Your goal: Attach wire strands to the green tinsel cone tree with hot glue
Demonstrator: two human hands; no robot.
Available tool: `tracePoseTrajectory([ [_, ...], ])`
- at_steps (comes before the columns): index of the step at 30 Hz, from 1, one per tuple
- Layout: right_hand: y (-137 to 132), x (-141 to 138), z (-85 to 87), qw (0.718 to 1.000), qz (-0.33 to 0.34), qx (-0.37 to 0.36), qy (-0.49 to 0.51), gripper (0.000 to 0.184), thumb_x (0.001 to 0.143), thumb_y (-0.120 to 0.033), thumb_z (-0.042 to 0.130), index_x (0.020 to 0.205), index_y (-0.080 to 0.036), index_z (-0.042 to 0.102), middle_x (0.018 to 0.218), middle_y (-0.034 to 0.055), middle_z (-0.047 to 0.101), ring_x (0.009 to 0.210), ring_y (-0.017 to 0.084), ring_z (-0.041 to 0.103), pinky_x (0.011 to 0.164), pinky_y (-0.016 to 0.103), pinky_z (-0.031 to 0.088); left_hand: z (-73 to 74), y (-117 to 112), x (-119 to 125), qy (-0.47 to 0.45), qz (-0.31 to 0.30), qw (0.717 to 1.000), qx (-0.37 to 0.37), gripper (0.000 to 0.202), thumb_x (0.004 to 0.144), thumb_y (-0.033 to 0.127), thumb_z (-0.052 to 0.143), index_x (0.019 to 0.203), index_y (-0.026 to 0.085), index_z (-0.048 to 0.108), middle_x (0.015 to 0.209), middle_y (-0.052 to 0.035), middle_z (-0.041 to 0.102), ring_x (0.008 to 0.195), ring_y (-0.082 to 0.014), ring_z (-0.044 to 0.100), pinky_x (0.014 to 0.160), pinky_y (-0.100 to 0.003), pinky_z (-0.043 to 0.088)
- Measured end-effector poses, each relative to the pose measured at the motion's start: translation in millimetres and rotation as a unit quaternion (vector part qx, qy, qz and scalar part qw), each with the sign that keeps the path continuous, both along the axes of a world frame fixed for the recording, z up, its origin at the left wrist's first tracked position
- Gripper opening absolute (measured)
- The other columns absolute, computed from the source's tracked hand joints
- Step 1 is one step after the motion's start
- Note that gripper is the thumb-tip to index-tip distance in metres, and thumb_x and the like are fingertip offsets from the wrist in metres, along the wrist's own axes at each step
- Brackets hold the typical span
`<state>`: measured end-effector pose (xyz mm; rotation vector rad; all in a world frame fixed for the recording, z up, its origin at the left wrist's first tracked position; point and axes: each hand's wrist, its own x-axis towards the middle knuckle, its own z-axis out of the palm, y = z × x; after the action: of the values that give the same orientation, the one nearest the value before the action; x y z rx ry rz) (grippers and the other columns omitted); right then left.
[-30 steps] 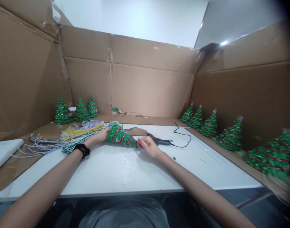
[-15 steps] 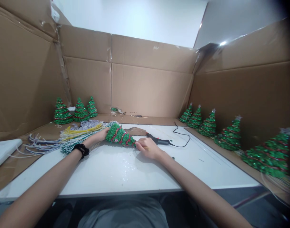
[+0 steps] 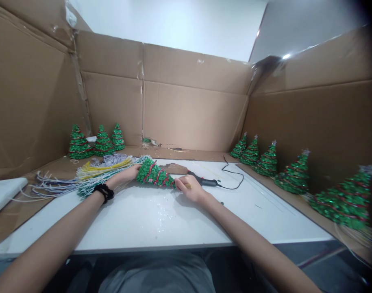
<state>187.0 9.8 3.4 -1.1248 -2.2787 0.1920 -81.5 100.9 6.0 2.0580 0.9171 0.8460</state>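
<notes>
A small green tinsel Christmas tree [image 3: 155, 174] with a red garland wound round it lies tilted over the white table, its tip pointing right. My left hand [image 3: 131, 173] is closed on its wide base; the fingertips are hidden behind the tree. At the narrow tip, my right hand [image 3: 188, 188] is closed in a pinch, touching the tip. A small yellow piece shows at its fingers; what exactly they grip is too small to make out. Just behind my right hand lies a black glue gun [image 3: 208, 182] with a cord.
Bundles of white, yellow and green wire stems [image 3: 97, 173] lie left of the tree. Three finished-looking trees [image 3: 103, 141] stand at back left, several star-topped trees [image 3: 292, 173] along the right. Brown cardboard walls [image 3: 194, 114] surround the white table [image 3: 161, 228]. A brown cardboard scrap [image 3: 174, 168] lies behind the tree.
The tree and my right hand have shifted very slightly to the right. My right fingers have turned a little at the tip, and the yellow piece sits slightly higher.
</notes>
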Motion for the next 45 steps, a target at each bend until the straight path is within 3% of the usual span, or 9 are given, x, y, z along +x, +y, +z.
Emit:
tracePoseTrajectory([
  [6,1,-2,-3.6,0.999,-0.005,-0.004,0.035,0.045,0.090,-0.040,0.027,0.052,-0.017,0.036,0.049,-0.0012,0.038,0.047,0.009,0.032,0.051,0.025,0.021,5.8,-2,1,0.032,0.009,0.999,-0.006,0.039,0.067,0.030,0.070,0.105,0.026,0.068,0.113,-0.0052,0.066,0.108,-0.0294,0.054,0.089,-0.039,0.046],
  [9,1,-3,-5.1,0.997,-0.011,-0.025,0.074,0.044,0.089,-0.040,0.029,0.051,-0.018,0.036,0.048,-0.0016,0.036,0.047,0.009,0.033,0.051,0.025,0.022,10.0,1,1,0.059,0.002,0.998,-0.024,0.046,0.064,0.030,0.070,0.109,0.022,0.067,0.118,-0.0052,0.064,0.109,-0.0317,0.054,0.089,-0.038,0.046],
  [15,2,-2,-4.9,0.980,0.008,-0.076,0.186,0.033,0.088,-0.035,0.032,0.061,-0.019,0.043,0.055,-0.0022,0.042,0.055,0.012,0.041,0.056,0.024,0.031,11.6,6,0,0.067,0.015,0.997,-0.047,0.038,0.059,0.030,0.069,0.095,0.018,0.072,0.102,-0.0064,0.071,0.099,-0.0333,0.059,0.086,-0.038,0.047],
  [19,-2,-3,-6.3,0.969,-0.002,-0.091,0.231,0.026,0.089,-0.040,0.034,0.074,-0.021,0.042,0.058,-0.0039,0.045,0.056,0.013,0.043,0.057,0.025,0.034,13.1,6,1,0.046,-0.024,0.998,-0.041,0.029,0.059,0.029,0.069,0.086,0.020,0.072,0.097,-0.0054,0.071,0.102,-0.0318,0.056,0.089,-0.036,0.045],
  [26,1,-5,-12.9,0.963,-0.009,-0.096,0.252,0.023,0.091,-0.041,0.032,0.080,-0.022,0.039,0.056,-0.0056,0.045,0.055,0.013,0.044,0.059,0.026,0.034,29.6,-6,14,0.013,-0.114,0.993,-0.003,0.017,0.070,0.033,0.057,0.073,0.021,0.068,0.090,-0.0037,0.069,0.101,-0.0241,0.055,0.094,-0.033,0.040],
  [33,3,-3,-13.0,0.964,-0.007,-0.091,0.251,0.026,0.091,-0.041,0.033,0.077,-0.021,0.040,0.057,-0.0047,0.047,0.058,0.013,0.046,0.061,0.026,0.035,32.0,-23,18,-0.023,-0.064,0.997,-0.021,0.028,0.071,0.046,0.054,0.073,0.021,0.066,0.085,-0.0025,0.068,0.095,-0.0244,0.055,0.090,-0.033,0.043],
  [39,5,-4,-13.6,0.963,-0.012,-0.093,0.252,0.027,0.091,-0.041,0.033,0.074,-0.021,0.040,0.054,-0.0046,0.048,0.056,0.013,0.046,0.060,0.026,0.036,23.6,-18,18,-0.033,-0.052,0.998,-0.024,0.033,0.075,0.045,0.052,0.087,0.018,0.066,0.091,-0.0022,0.068,0.090,-0.0224,0.055,0.089,-0.033,0.042],
  [45,3,-6,-10.4,0.964,-0.022,-0.094,0.247,0.029,0.091,-0.039,0.032,0.071,-0.021,0.040,0.054,-0.0043,0.048,0.054,0.013,0.046,0.060,0.026,0.037,17.6,-9,15,-0.028,0.005,1.000,-0.003,0.031,0.075,0.043,0.050,0.081,0.016,0.064,0.086,-0.0017,0.068,0.082,-0.0228,0.053,0.083,-0.033,0.043],
])
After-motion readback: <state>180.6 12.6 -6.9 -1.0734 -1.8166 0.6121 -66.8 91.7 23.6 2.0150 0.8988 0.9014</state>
